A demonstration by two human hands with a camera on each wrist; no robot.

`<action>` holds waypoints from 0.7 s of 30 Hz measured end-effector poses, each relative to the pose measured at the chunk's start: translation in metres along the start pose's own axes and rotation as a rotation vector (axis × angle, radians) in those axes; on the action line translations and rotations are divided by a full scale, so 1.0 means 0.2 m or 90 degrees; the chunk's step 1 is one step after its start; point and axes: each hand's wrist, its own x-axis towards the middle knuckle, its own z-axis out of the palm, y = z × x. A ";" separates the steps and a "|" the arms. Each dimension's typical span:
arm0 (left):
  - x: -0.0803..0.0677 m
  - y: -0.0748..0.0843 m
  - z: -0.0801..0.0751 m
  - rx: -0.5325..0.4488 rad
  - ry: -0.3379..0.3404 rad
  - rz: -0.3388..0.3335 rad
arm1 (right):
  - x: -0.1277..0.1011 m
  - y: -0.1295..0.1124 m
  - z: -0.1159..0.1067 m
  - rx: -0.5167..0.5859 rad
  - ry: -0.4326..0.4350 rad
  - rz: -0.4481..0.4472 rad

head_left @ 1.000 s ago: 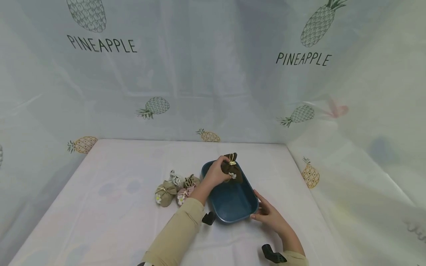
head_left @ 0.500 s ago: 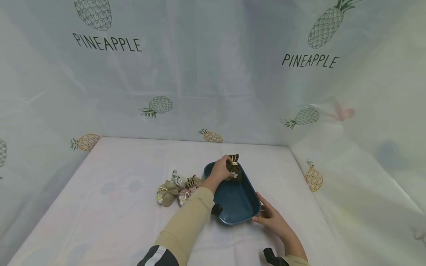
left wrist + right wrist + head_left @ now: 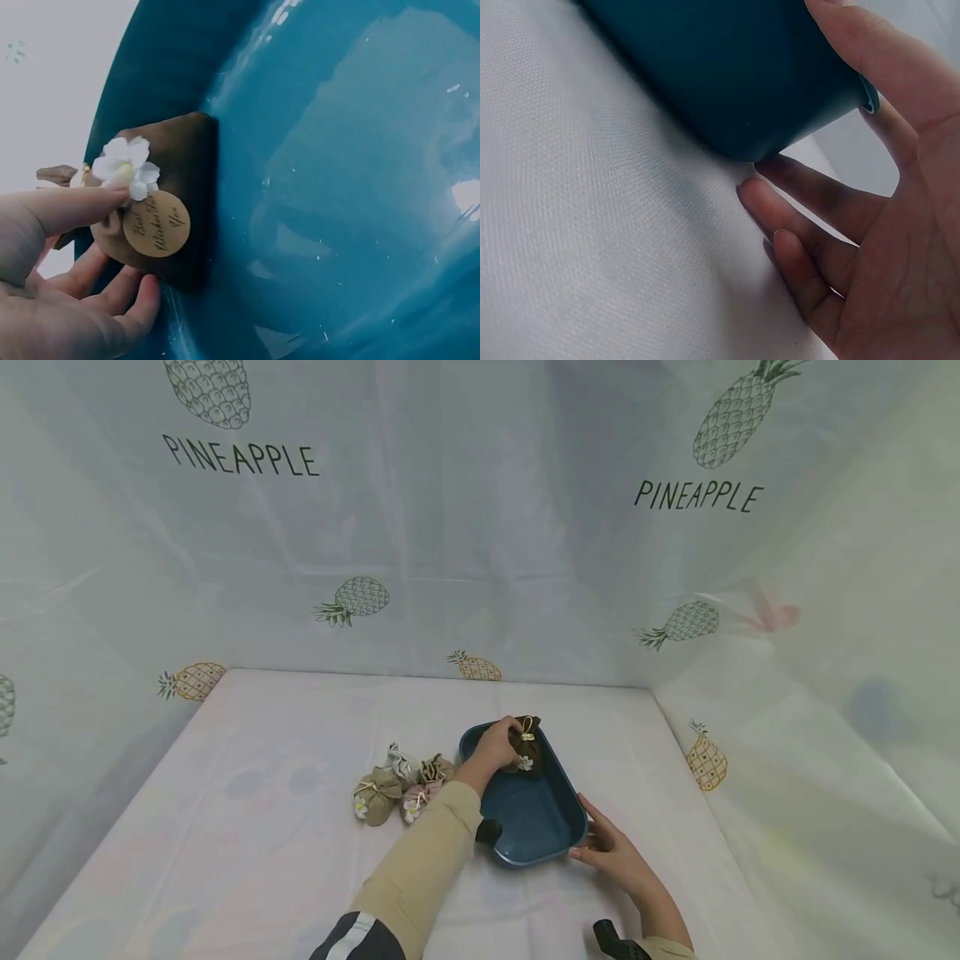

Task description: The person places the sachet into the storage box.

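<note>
Pineapple-print sheeting backs your white counter [image 3: 262, 827]. Your left hand [image 3: 497, 748] pinches the brown pouch [image 3: 523, 747] at the blue tray [image 3: 536, 817]'s far end; your right hand [image 3: 611, 852], fingers relaxed, steadies its rim. Soft, light, likely crushable: grip its tied neck

Long beige sleeve [image 3: 420, 868] on the left arm, running right down to the wrist, a dark band with a white stripe at the upper arm; black wrist mounts [image 3: 487, 832] strapped on; both hands bare
</note>
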 end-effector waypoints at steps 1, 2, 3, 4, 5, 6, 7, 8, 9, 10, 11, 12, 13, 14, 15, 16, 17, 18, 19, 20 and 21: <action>-0.01 0.00 -0.01 -0.012 0.001 0.001 | 0.00 0.00 0.00 0.000 -0.002 -0.002; -0.02 0.00 -0.01 -0.025 0.002 0.002 | 0.00 0.00 0.00 -0.001 -0.003 -0.003; -0.03 0.00 -0.02 -0.037 0.005 0.005 | 0.00 0.00 0.00 0.000 -0.004 -0.004; -0.05 0.00 -0.02 -0.052 0.004 0.006 | 0.00 0.00 0.00 0.000 -0.004 -0.005; -0.06 0.00 -0.03 -0.065 0.007 0.011 | 0.00 0.00 0.00 0.001 -0.003 -0.005; -0.08 0.01 -0.04 -0.079 0.007 0.012 | 0.00 0.01 0.00 0.001 -0.001 -0.004; -0.10 0.01 -0.05 -0.092 0.008 0.014 | 0.00 0.01 0.00 0.000 0.001 -0.004; -0.11 0.01 -0.05 -0.099 0.010 0.018 | 0.00 0.01 0.00 0.000 0.003 -0.003; -0.13 0.01 -0.06 -0.104 0.011 0.022 | 0.01 0.01 0.00 0.001 0.005 -0.003; -0.14 0.02 -0.07 -0.112 0.010 0.024 | 0.01 0.01 0.00 0.000 0.008 -0.002; -0.16 0.01 -0.08 -0.120 0.009 0.028 | 0.01 0.01 0.00 -0.001 0.010 -0.001; -0.17 0.01 -0.09 -0.126 0.007 0.032 | 0.01 0.01 0.01 -0.002 0.013 0.000; -0.19 0.01 -0.09 -0.134 0.003 0.037 | 0.01 0.01 0.01 -0.003 0.014 0.000; -0.20 0.00 -0.10 -0.141 0.000 0.046 | 0.01 0.01 0.01 -0.002 0.015 0.001; -0.22 0.00 -0.11 -0.151 -0.004 0.052 | 0.01 0.01 0.01 -0.002 0.015 0.000; -0.24 -0.01 -0.11 -0.157 -0.006 0.063 | 0.01 0.01 0.01 -0.004 0.014 0.000; -0.25 -0.02 -0.12 -0.162 -0.008 0.071 | 0.01 0.00 0.01 -0.003 0.010 -0.001; -0.27 -0.02 -0.13 -0.163 -0.011 0.077 | 0.00 0.00 0.01 -0.005 0.007 -0.004; -0.30 -0.02 -0.13 -0.165 -0.017 0.084 | 0.00 0.00 0.00 -0.006 0.006 -0.004; -0.32 -0.02 -0.14 -0.164 -0.023 0.091 | -0.01 -0.01 0.00 -0.006 0.008 -0.003; -0.34 -0.01 -0.14 -0.165 -0.032 0.095 | -0.01 -0.01 -0.01 -0.009 0.013 -0.003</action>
